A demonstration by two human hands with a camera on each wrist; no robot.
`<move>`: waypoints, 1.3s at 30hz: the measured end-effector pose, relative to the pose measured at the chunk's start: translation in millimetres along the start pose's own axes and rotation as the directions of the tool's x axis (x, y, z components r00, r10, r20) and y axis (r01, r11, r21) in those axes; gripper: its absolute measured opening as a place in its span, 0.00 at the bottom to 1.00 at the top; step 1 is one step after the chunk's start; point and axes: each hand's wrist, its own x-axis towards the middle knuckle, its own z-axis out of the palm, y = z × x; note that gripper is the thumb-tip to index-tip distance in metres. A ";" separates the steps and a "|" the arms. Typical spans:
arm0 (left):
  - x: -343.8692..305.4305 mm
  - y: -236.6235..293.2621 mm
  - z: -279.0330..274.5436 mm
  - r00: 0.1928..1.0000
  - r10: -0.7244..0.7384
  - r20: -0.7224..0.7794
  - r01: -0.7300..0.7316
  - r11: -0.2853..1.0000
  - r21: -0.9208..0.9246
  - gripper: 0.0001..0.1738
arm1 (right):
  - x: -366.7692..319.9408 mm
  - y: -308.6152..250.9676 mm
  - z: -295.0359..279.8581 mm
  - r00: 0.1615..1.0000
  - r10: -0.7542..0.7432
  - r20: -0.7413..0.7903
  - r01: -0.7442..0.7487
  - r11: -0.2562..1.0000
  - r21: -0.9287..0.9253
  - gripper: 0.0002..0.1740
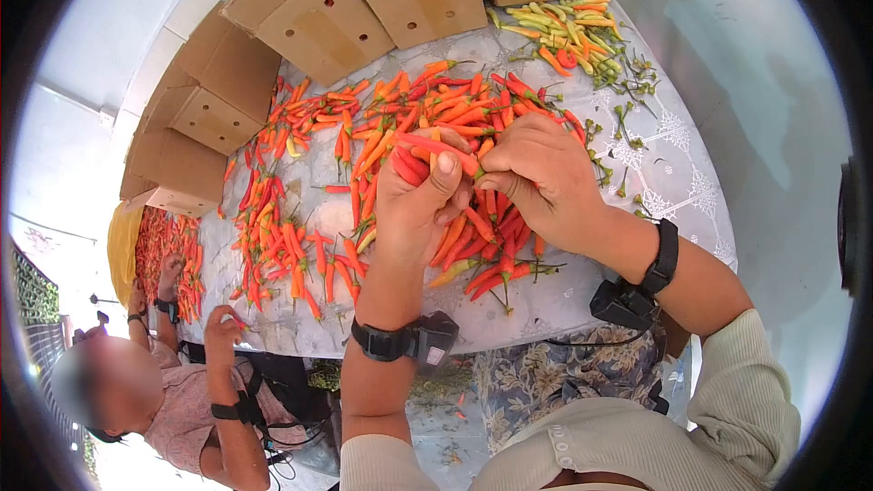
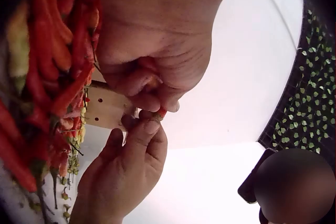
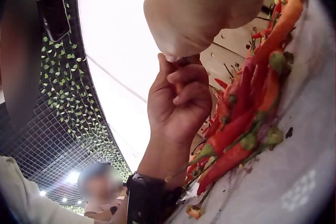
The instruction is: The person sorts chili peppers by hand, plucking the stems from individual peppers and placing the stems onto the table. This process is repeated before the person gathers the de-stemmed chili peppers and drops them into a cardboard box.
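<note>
Above the heaped chillies, my left hand grips several red chilli peppers in its curled fingers. One long red chilli lies across the top under the thumb, its green stem end pointing right. My right hand pinches that stem end between thumb and forefinger. In the left wrist view, a bit of red chilli shows where the fingertips of both hands meet. The right wrist view has the left hand's palm facing the camera, fingers curled, with the right hand over its fingertips.
Red and orange chillies spread over the patterned tablecloth. Yellow-green chillies and loose green stems lie at the far right. Cardboard boxes line the back edge. Another person works at the left, near a further chilli heap.
</note>
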 end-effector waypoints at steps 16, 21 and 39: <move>2.2 -0.9 -16.0 0.979 -0.124 0.163 0.143 0.984 -0.107 0.17 | -1.5 -7.1 0.3 0.996 -0.072 0.042 0.074 0.997 -0.037 0.08; 3.0 -0.7 -18.0 0.975 -0.148 0.166 0.176 0.970 -0.169 0.13 | -0.1 -8.8 0.1 0.995 -0.084 0.049 0.088 0.993 -0.078 0.07; 0.1 0.6 -6.2 0.998 0.011 -0.062 -0.021 0.987 -0.160 0.11 | 4.8 5.8 -16.6 0.832 0.230 -0.504 -0.401 0.878 -0.261 0.13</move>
